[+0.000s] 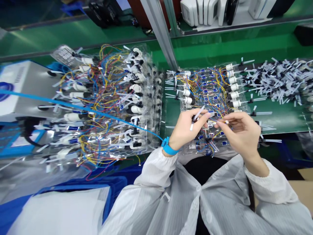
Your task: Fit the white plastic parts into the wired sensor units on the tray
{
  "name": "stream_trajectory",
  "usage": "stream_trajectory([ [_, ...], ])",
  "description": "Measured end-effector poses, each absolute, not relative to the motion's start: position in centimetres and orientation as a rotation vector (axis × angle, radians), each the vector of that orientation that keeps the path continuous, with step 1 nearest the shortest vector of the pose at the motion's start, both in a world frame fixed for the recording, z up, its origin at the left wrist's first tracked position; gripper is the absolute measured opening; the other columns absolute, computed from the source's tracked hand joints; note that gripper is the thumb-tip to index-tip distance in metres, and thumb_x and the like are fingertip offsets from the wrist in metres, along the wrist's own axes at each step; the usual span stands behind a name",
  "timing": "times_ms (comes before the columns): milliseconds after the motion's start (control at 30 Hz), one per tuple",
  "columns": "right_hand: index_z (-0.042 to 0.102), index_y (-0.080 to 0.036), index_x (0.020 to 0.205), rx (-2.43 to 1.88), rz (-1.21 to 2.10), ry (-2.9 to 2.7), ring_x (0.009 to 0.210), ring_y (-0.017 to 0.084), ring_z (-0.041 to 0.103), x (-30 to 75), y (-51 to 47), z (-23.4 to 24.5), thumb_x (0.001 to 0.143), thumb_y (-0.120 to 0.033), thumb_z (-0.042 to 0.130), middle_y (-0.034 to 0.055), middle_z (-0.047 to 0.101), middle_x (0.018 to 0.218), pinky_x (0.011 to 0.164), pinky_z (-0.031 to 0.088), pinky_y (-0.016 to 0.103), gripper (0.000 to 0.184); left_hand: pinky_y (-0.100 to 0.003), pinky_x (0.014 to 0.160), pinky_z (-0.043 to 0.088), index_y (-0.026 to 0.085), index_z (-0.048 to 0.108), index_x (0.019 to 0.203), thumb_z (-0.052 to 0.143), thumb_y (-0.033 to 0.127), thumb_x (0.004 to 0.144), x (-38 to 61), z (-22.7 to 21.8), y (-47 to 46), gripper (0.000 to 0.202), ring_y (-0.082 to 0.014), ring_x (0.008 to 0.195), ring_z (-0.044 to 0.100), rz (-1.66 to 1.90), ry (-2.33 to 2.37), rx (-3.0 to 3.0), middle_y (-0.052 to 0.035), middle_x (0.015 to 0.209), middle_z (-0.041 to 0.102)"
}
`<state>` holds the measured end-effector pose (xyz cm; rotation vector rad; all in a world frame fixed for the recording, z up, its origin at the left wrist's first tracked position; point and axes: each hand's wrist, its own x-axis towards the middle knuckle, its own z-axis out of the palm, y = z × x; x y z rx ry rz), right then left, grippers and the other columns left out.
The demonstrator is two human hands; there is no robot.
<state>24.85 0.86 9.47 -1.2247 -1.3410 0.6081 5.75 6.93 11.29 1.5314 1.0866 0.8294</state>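
Near the middle of the frame, left hand point(189, 129): thumb and forefinger were drawn together, with a black piece with white strips point(199, 113) seemingly caught between them; a blue-labelled part point(211, 113) showed at the thumb tip.
Right hand point(241, 130): the fingers were pinched together, apparently on thin wires point(221, 109) by a small white plug point(227, 122), right of the frame's centre; the exact grip was too small to tell.
Below and beyond both hands: white cylinders point(234, 95) sat in rows on the green desk point(172, 112).
Upper right: strip pieces point(281, 80) lay heaped.
Left half: a stack of wired parts point(132, 88) spread wide; a blue cord point(122, 119) crossed above it to the wrist strap point(170, 149).
Handling: to my eye, gripping the plug's body suited such fine leads better than tugging them; the left fingers did best steady and close, the cord slack enough not to snag.
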Motion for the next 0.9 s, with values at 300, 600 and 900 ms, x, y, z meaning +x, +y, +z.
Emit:
stream_trajectory([
  [300,0.078,-0.032,0.11,-0.995,0.123,-1.622,0.086,0.02,0.079,22.8,1.3,8.6,0.093,-0.009,0.077,0.0012,0.082,0.1,0.076,0.065,0.038,0.028,-0.02,0.051,0.046,0.015,0.074,0.102,0.067,0.054,0.102,6.3,12.7,5.7,0.039,-0.0088,0.05,0.06,0.832,0.981,1.439,-0.0002,0.066,0.073],
  [600,0.058,-0.027,0.1,-0.988,0.798,-1.202,0.093,0.018,0.072,22.1,2.8,7.8,0.089,-0.03,0.084,0.0023,0.072,0.103,0.078,0.062,0.034,0.028,-0.017,0.038,0.039,0.014,0.071,0.106,0.066,0.059,0.1,6.5,13.3,5.2,0.046,-0.0067,0.038,0.05,0.678,0.785,1.272,0.0007,0.059,0.07],
  [900,0.069,-0.023,0.097,-1.111,0.993,-1.315,0.077,0.015,0.068,24.2,4.0,8.4,0.092,-0.034,0.082,0.0007,0.071,0.09,0.072,0.059,0.032,0.018,-0.015,0.032,0.026,0.018,0.069,0.105,0.066,0.053,0.103,4.9,14.1,5.1,0.035,-0.0041,0.027,0.035,1.003,0.662,1.051,0.0051,0.051,0.066],
])
